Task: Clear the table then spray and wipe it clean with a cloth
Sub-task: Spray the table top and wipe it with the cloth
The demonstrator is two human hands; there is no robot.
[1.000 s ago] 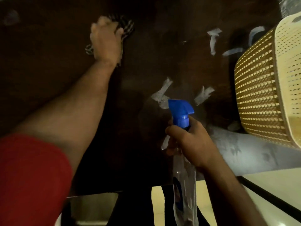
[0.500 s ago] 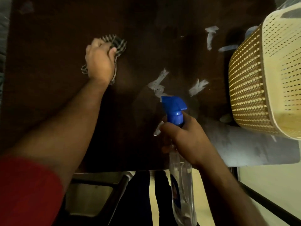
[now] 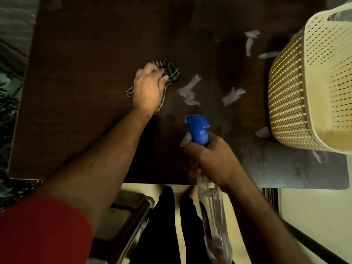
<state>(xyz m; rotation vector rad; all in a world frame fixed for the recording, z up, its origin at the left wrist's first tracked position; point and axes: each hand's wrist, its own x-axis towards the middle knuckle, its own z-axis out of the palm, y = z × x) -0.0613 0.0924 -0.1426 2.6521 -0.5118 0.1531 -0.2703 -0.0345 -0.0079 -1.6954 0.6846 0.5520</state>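
A dark brown wooden table (image 3: 80, 88) fills the upper view. My left hand (image 3: 147, 90) presses a checked cloth (image 3: 171, 71) flat on the table's middle. My right hand (image 3: 211, 159) grips the neck of a clear spray bottle with a blue trigger head (image 3: 197, 128), held above the table's near edge with the nozzle pointing away from me. The bottle's body hangs down past my wrist. Several pale torn tape scraps (image 3: 188, 88) stick to the tabletop right of the cloth.
A cream perforated plastic basket (image 3: 312, 92) stands at the table's right edge. A grey patch (image 3: 285, 168) covers the near right corner. Below the table edge are my dark trouser legs (image 3: 165, 225), a metal chair frame (image 3: 133, 221) and a pale floor.
My left hand has dragged the cloth from the far left part of the table toward me and to the right. The right hand keeps holding the bottle in much the same place.
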